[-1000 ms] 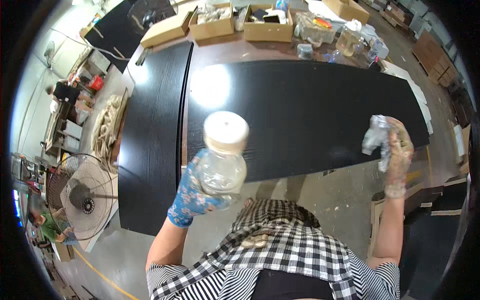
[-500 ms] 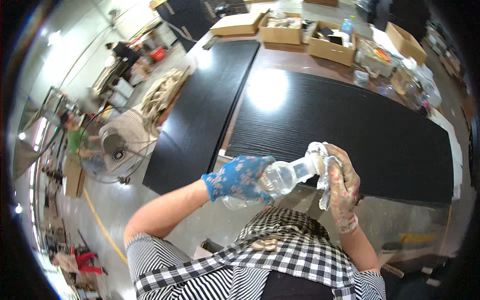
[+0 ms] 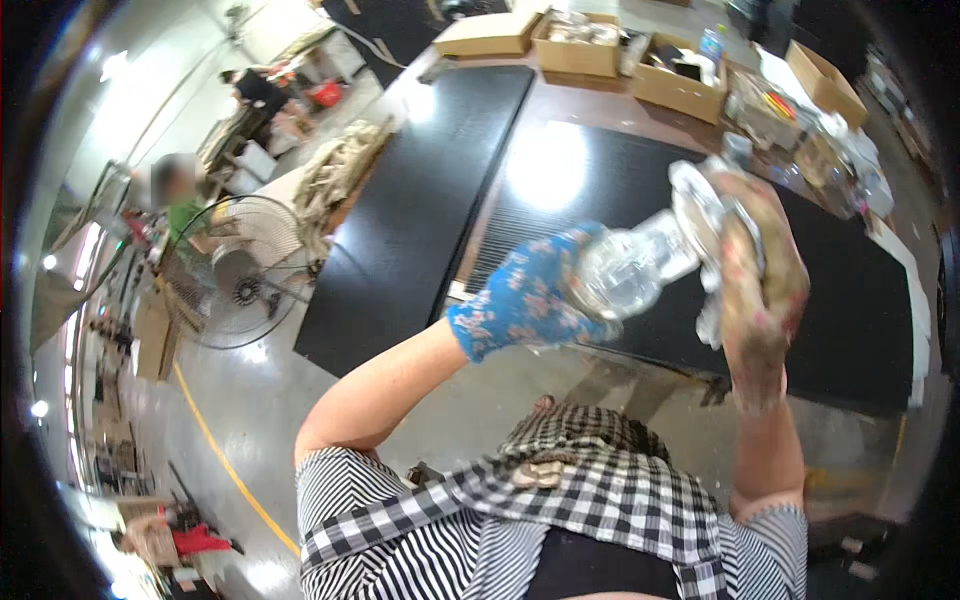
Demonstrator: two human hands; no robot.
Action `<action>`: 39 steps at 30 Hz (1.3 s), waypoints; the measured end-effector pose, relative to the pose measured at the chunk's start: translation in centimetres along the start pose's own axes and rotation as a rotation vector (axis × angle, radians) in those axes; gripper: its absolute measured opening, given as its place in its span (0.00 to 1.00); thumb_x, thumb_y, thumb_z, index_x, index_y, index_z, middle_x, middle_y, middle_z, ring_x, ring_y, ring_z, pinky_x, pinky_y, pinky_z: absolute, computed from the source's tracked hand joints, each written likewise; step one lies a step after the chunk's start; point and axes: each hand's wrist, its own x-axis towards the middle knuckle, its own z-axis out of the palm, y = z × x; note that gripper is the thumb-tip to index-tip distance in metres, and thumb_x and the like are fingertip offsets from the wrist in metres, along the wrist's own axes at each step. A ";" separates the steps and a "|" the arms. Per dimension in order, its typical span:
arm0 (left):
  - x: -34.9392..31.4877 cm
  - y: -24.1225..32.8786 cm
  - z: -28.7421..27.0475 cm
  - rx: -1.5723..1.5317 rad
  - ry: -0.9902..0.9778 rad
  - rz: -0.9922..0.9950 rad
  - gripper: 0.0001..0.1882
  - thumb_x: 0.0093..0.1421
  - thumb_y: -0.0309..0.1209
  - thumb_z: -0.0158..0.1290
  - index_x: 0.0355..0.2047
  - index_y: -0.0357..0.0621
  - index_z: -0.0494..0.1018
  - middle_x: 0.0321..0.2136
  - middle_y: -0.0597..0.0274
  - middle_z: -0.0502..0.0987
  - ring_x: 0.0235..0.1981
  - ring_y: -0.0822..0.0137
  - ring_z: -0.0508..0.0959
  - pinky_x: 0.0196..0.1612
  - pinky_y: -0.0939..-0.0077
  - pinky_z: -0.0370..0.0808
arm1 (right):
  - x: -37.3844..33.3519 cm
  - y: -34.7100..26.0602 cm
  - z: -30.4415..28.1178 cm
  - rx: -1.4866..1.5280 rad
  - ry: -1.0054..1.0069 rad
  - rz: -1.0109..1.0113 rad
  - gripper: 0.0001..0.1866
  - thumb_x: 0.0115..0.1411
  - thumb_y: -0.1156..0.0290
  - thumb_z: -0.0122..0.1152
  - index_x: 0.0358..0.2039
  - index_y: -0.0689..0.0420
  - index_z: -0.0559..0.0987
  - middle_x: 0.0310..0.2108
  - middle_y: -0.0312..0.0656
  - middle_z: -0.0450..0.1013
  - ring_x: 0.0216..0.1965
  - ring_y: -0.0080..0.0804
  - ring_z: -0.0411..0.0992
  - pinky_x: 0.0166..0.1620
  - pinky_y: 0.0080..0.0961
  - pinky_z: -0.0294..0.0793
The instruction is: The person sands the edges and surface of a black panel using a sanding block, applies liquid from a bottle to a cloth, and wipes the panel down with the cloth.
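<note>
Left fingers (image 3: 568, 250) around tilted bottle (image 3: 630, 274), right fingers (image 3: 742, 265) clutching pale wad (image 3: 711, 318)

brown table (image 3: 575, 99) | narrow black panel (image 3: 425, 200), left | wide black panel (image 3: 845, 300), right | cardboard boxes (image 3: 679, 97), far side

One gloved left hand (image 3: 530, 290) and one gloved right hand (image 3: 762, 265), two in all. One clear plastic bottle (image 3: 630, 268), one crumpled whitish wad (image 3: 688, 190). One desk (image 3: 590, 103) with at least two black panels (image 3: 420, 200); any stacked beneath cannot be counted. Three open cardboard boxes (image 3: 575, 60), plus one long pale carton (image 3: 487, 36). One round caged fan (image 3: 235, 275), one red bucket (image 3: 325, 94), at least two other people (image 3: 258, 92). Clear containers (image 3: 822, 165) at the right end overlap too much to count
</note>
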 end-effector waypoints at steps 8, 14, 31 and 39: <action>0.7 -5.1 1.2 -0.344 0.334 0.009 0.44 0.39 0.41 0.71 0.52 0.33 0.63 0.44 0.54 0.75 0.47 0.65 0.75 0.50 0.71 0.74 | 3.0 0.7 4.3 -0.179 -0.156 -0.376 0.15 0.50 0.86 0.59 0.41 0.63 0.76 0.43 0.47 0.73 0.44 0.40 0.74 0.45 0.29 0.74; -3.0 -9.7 -0.1 -0.374 0.517 0.040 0.43 0.40 0.41 0.71 0.52 0.36 0.63 0.44 0.53 0.74 0.48 0.59 0.75 0.52 0.65 0.74 | -5.3 2.7 -3.7 -0.238 -0.277 0.034 0.18 0.48 0.80 0.63 0.43 0.56 0.77 0.42 0.43 0.74 0.41 0.39 0.74 0.43 0.32 0.74; -2.6 -10.8 1.2 -0.456 0.412 0.085 0.48 0.42 0.44 0.70 0.59 0.41 0.56 0.50 0.53 0.70 0.52 0.57 0.71 0.54 0.62 0.71 | -15.0 2.1 -7.7 -0.810 -0.553 0.148 0.13 0.45 0.70 0.64 0.35 0.52 0.82 0.40 0.32 0.75 0.41 0.34 0.69 0.45 0.36 0.69; -5.9 -13.4 0.8 -0.302 0.447 -0.093 0.48 0.42 0.44 0.70 0.59 0.41 0.57 0.50 0.53 0.70 0.52 0.59 0.71 0.55 0.63 0.71 | -14.5 2.7 -4.5 -0.799 -0.620 0.123 0.14 0.43 0.74 0.64 0.33 0.50 0.81 0.37 0.32 0.75 0.38 0.34 0.72 0.45 0.36 0.70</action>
